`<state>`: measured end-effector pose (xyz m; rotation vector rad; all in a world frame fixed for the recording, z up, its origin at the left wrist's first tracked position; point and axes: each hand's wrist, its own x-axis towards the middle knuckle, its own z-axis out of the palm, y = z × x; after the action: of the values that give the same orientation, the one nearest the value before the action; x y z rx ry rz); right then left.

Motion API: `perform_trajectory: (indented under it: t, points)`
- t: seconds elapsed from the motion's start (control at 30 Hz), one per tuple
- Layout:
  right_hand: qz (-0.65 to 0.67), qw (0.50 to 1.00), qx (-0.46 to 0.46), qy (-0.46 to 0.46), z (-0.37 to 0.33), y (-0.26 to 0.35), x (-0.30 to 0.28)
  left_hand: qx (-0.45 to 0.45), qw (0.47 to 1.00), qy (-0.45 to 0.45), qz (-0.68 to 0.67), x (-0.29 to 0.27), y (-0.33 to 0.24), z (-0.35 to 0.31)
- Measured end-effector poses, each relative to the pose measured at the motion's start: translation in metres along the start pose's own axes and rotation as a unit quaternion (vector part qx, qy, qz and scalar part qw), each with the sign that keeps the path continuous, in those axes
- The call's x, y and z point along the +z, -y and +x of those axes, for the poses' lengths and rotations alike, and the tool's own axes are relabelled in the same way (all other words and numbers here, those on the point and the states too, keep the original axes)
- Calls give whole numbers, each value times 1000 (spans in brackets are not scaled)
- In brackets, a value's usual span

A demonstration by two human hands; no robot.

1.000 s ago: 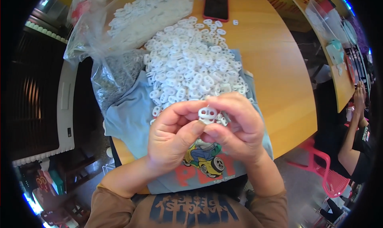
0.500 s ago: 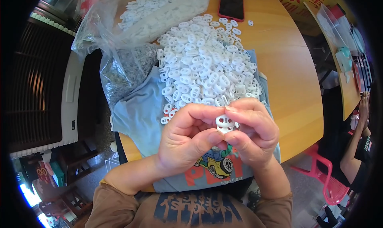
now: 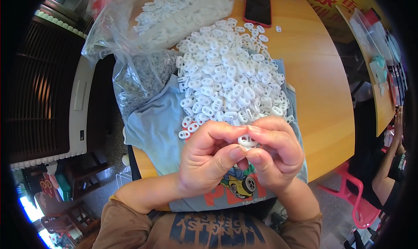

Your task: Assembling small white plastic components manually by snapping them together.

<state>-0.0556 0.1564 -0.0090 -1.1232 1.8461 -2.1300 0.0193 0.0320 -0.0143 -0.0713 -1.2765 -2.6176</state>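
Room, far left: big dark slatted unit point(image 3: 41, 88), off to the side of the wooden table point(image 3: 324, 118).
Clear bag point(image 3: 141, 85): full of tiny greyish bits, slumped by the blue shirt point(image 3: 152, 122) spread on the wood.
Left hand point(image 3: 207, 159): thumb and index almost closed, tips pinching the piece from its left, other fingers curled in.
White pile point(image 3: 228, 68): tons of loose two-holed ovals, heaped just beyond the fingertips.
White piece point(image 3: 247, 144): same kind of oval, up between both hands, long axis roughly left to right. Thumbs cover its lower part, so can't swear how it sits down there.
Nearer hand: honestly a tie, both sets of fingertips are on it.
Right hand point(image 3: 277, 157): mirror image, thumb and index nearly together, pinching from its right.
Far right: pink chair point(image 3: 365, 205), plus someone else's arm point(image 3: 386, 175), well apart from everything.
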Motion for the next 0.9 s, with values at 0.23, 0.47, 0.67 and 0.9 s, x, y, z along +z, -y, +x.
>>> perform_trajectory:
  t: [0.23, 0.47, 0.67, 0.9]
  points:
    - [-25, 998, -54, -10, 4, -6, 2, 20, 1000, -14, 11, 0, 3, 0]
    - [-81, 993, -85, -6, 10, -2, 2, 7, 999, 0, -33, -2, -2, 1]
    - [-120, 981, -153, 3, 12, -4, 1, 3, 999, -9, 34, -2, -6, 5]
    - [-170, 971, -105, -130, 5, -6, -13, -76, 988, -94, 99, 5, -12, 15]
